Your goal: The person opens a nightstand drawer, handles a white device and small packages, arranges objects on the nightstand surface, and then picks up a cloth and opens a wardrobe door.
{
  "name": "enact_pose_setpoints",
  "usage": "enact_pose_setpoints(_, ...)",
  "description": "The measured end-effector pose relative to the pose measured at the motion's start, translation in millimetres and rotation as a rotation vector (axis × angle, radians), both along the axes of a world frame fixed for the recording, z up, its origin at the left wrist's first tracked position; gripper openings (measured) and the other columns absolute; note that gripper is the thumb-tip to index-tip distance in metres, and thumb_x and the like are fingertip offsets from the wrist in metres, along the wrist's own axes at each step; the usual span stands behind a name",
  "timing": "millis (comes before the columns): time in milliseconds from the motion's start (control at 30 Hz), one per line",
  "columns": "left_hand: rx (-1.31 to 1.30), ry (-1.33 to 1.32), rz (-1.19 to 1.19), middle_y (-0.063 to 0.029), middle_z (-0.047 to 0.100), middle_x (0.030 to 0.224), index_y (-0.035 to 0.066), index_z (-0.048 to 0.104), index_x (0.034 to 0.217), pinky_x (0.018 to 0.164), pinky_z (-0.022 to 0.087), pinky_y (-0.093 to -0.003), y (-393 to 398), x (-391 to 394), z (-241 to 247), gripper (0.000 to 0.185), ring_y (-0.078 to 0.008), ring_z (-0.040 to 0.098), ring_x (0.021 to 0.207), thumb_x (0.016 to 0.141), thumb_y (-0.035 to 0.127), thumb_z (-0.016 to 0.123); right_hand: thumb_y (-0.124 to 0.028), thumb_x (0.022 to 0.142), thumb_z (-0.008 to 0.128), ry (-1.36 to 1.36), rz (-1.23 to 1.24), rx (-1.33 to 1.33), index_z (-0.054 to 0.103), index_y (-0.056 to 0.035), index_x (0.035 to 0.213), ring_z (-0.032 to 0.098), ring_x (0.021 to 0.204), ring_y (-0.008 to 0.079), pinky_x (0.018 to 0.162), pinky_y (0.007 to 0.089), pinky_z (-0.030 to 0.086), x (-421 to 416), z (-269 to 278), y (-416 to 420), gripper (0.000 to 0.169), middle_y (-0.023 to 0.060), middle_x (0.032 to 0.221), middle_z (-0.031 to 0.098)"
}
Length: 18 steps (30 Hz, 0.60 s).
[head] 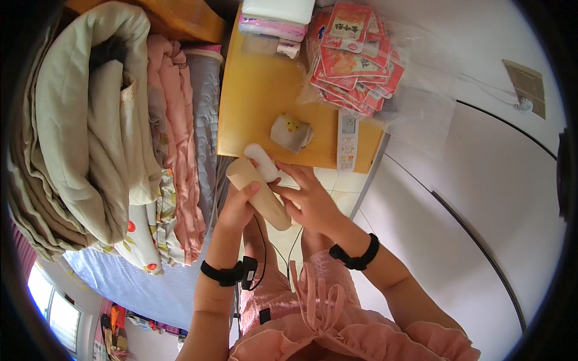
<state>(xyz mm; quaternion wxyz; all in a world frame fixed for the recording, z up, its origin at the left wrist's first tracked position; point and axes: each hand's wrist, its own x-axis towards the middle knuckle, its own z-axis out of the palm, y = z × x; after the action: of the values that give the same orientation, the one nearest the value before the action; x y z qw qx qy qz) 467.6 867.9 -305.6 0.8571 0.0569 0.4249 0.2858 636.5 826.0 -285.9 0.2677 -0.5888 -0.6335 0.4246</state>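
My left hand [237, 205] is closed around a cardboard tube [264, 198], its thumb lying along the tube's side. The tube is tilted, with its open upper end near the table's front edge. A white rounded oblong object [262, 162] lies against the tube's upper right side, and the fingertips of my right hand [307, 194] touch its lower end. What the white object is, I cannot tell. Just beyond the hands, a small crumpled pale cloth or wrapper [292, 132] with a yellow animal face rests on the wooden table [253, 104].
A white remote control [347, 142] lies at the table's right edge. Behind it sits a clear plastic bag of red food packets [356, 63]. Tissue packs [275, 25] stand at the back. Folded bedding [104, 135] is piled at left; white cabinet doors [429, 234] stand at right.
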Motion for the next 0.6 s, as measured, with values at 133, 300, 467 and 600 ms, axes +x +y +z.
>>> enact_pose_setpoints(133,0.116,0.055,0.006,-0.0131,0.043,0.122,0.008,0.038,0.115,0.089,0.043,-0.0393,2,-23,-7,0.052,-0.0341,0.049,0.112,0.073,0.019,0.066,-0.004,0.072,0.061,-0.206,-0.315,-0.065,0.059,-0.0042,0.098,0.045,0.103,0.0367,0.086,0.0408,0.040,45,-22,-8,0.027,0.0163,0.118,0.046)
enact_pose_setpoints(300,0.188,0.130,0.010,-0.0140,0.042,0.127,0.008,0.039,0.113,0.088,0.043,-0.0381,7,-42,-2,0.052,-0.0336,0.049,0.112,0.072,0.018,0.069,-0.018,0.071,0.067,-0.680,-0.593,-0.040,0.043,-0.0011,0.120,0.046,0.101,0.0369,0.087,0.0414,0.039,86,-56,-10,0.057,0.0193,0.105,0.052)
enact_pose_setpoints(467,0.126,0.130,0.013,-0.0149,0.039,0.129,0.009,0.038,0.115,0.089,0.044,-0.0396,3,-52,8,0.053,-0.0342,0.047,0.114,0.072,0.019,0.068,-0.019,0.069,0.069,-0.578,-0.643,-0.277,0.040,0.0034,0.122,0.046,0.100,0.0371,0.084,0.0424,0.040,83,-81,-22,0.065,0.0200,0.111,0.047)
enact_pose_setpoints(600,0.142,0.098,0.038,-0.0152,0.038,0.129,0.009,0.038,0.115,0.089,0.044,-0.0401,3,-56,20,0.053,-0.0346,0.045,0.115,0.073,0.020,0.067,-0.017,0.067,0.069,-0.665,-0.601,-0.246,0.039,0.0033,0.123,0.046,0.100,0.0364,0.083,0.0425,0.041,65,-82,-1,0.067,0.0196,0.111,0.047)
